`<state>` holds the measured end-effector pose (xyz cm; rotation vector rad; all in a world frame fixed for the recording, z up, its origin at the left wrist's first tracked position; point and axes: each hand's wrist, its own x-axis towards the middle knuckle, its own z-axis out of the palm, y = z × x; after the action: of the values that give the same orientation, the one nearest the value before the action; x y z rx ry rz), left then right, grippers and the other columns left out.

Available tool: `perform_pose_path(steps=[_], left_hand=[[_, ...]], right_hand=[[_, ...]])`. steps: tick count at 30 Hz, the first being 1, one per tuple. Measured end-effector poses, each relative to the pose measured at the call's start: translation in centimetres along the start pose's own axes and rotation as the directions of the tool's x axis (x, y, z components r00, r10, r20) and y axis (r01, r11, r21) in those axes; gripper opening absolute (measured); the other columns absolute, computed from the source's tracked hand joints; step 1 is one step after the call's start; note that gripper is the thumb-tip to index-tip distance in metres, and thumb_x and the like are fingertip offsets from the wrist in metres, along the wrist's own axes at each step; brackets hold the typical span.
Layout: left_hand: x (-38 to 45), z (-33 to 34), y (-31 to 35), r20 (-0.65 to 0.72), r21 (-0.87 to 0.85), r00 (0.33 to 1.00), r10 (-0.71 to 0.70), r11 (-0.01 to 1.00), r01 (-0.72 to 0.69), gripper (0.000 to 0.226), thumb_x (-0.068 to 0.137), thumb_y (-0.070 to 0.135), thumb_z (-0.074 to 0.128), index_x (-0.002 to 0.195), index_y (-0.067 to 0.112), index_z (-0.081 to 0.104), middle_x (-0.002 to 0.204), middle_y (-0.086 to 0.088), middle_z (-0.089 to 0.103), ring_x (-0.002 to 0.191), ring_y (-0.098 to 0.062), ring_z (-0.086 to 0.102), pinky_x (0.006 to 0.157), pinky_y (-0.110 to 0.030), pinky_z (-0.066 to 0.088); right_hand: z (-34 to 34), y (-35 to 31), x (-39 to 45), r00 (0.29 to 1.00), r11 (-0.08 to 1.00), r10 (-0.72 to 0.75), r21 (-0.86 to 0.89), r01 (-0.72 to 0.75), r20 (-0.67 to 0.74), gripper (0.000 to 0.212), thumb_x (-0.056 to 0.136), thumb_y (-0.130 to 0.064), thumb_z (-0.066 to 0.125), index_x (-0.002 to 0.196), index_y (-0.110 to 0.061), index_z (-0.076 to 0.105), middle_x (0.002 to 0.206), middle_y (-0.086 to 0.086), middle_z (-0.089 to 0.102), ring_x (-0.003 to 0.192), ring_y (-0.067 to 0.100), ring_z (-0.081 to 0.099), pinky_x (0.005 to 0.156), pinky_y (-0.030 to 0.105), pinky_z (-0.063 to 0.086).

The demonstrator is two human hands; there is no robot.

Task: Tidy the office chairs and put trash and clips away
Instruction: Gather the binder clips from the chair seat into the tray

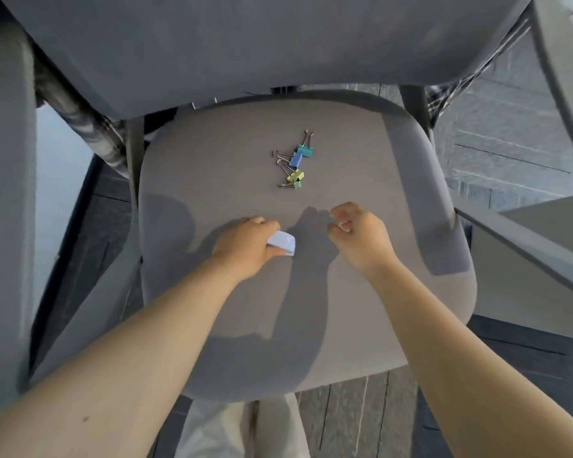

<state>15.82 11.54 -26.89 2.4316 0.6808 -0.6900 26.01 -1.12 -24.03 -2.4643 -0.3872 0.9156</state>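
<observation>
- A grey office chair fills the view from above, standing on a dark floor of plank-like strips, with pale grey brick-patterned surface to the upper right and a pale desk edge (523, 246) at the right.
- The chair seat (212, 180) is a broad, smooth grey cushion; the backrest (245, 44) rises at the top of the view, and a grey armrest (4, 193) runs down the left side.
- A small cluster of binder clips (295, 161) lies on the seat a little behind its middle: a teal one farthest back, a blue one touching it, then a yellow-green one and a smaller pale green one nearest the person, their wire handles splayed to the left.
- The left hand (245, 246) rests low over the seat, fingers curled round a small pale blue object (283, 243) that juts out toward the right; it may be a little box or container, though the view is too soft to be sure.
- The right hand (358, 231) hovers just beside it, loosely curled with finger and thumb tips drawn near each other, and nothing shows in its grasp.
- Both hands are nearer the person than the clips and apart from them; their shadows fall on the cushion between.
- Light trouser legs (212, 431) show below the seat's front edge.
- No writing, brand or label can be read on the chair, the clips or the blue object.
</observation>
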Motion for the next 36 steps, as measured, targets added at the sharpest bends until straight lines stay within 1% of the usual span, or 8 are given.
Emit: perform_pose_path(steps=[9,15,19,22,28,30,33,36], left_hand=[[4.1,-5.9,-3.1,-0.289,-0.145,0.924,-0.251,0.965,0.216,0.033,0.089,0.031,0.054,0.107,0.003,0.055,0.117,-0.020,0.059,0.107,-0.038,0.053,0.081,-0.041,0.045],[7.1,-6.5,-4.3,-0.370,-0.223,0.910,-0.186,0.969,0.107,0.037,0.087,0.028,0.058,0.114,0.003,0.055,0.117,-0.020,0.060,0.105,-0.036,0.054,0.081,-0.039,0.044],[7.8,-5.7,-5.2,-0.400,-0.225,0.905,-0.142,0.973,0.053,0.039,0.086,0.028,0.059,0.117,0.004,0.056,0.117,-0.017,0.061,0.105,-0.034,0.055,0.080,-0.036,0.043],[7.9,-5.2,-5.9,-0.419,-0.225,0.895,-0.153,0.972,0.061,0.038,0.086,0.028,0.059,0.115,0.004,0.057,0.116,-0.017,0.061,0.105,-0.033,0.055,0.076,-0.034,0.040],[8.0,-5.1,-6.2,-0.435,-0.268,0.885,-0.165,0.962,0.047,0.034,0.086,0.026,0.059,0.112,0.003,0.058,0.114,-0.016,0.062,0.104,-0.033,0.055,0.071,-0.028,0.033],[8.0,-5.2,-6.1,-0.438,-0.282,0.883,-0.168,0.958,0.043,0.033,0.086,0.025,0.060,0.111,0.003,0.058,0.113,-0.016,0.062,0.103,-0.033,0.055,0.071,-0.027,0.032],[7.7,-5.3,-5.7,-0.431,-0.301,0.885,-0.176,0.953,0.044,0.034,0.086,0.024,0.060,0.113,0.003,0.058,0.114,-0.018,0.061,0.103,-0.033,0.054,0.075,-0.031,0.037],[7.3,-5.3,-5.3,-0.424,-0.322,0.888,-0.177,0.946,0.035,0.033,0.086,0.023,0.060,0.112,0.002,0.058,0.114,-0.018,0.061,0.102,-0.033,0.054,0.074,-0.030,0.037]], right_hand=[[2.1,-3.7,6.9,0.990,0.992,-0.124,-0.009,0.123,-0.075,0.067,0.084,-0.014,0.062,0.142,-0.010,0.028,0.147,0.013,0.027,0.136,0.030,0.027,0.108,0.034,0.030],[5.2,-4.0,10.4,0.974,0.936,-0.221,-0.273,0.224,0.040,0.101,0.073,-0.049,0.069,0.148,-0.020,0.008,0.158,0.011,0.002,0.144,0.033,0.002,0.118,0.045,0.012],[6.6,-3.3,11.3,0.942,0.778,-0.334,-0.554,0.295,0.033,0.080,0.077,-0.061,0.054,0.142,-0.021,0.030,0.153,0.016,0.023,0.134,0.040,0.027,0.109,0.047,0.026],[7.9,-2.4,11.0,0.889,0.727,-0.450,-0.612,0.310,-0.085,0.052,0.075,-0.054,0.044,0.101,-0.016,0.068,0.109,0.021,0.066,0.084,0.040,0.063,0.071,0.041,0.054],[8.5,-2.7,10.7,0.866,0.798,-0.470,-0.504,0.332,-0.173,0.022,0.073,-0.019,0.049,0.067,-0.002,0.061,0.066,0.018,0.065,0.043,0.032,0.057,0.042,0.026,0.048],[8.2,-3.2,10.8,0.866,0.802,-0.461,-0.508,0.314,-0.193,0.006,0.068,-0.001,0.063,0.073,0.003,0.061,0.069,0.022,0.064,0.046,0.035,0.059,0.039,0.027,0.046],[7.7,-4.0,10.8,0.921,0.827,-0.370,-0.496,0.266,-0.123,0.028,0.084,0.005,0.048,0.112,0.004,0.052,0.111,0.025,0.055,0.088,0.041,0.060,0.058,0.036,0.040],[6.9,-4.2,10.5,0.950,0.825,-0.306,-0.514,0.233,-0.060,0.033,0.087,0.003,0.043,0.120,-0.001,0.042,0.125,0.019,0.044,0.101,0.037,0.055,0.064,0.034,0.034]])
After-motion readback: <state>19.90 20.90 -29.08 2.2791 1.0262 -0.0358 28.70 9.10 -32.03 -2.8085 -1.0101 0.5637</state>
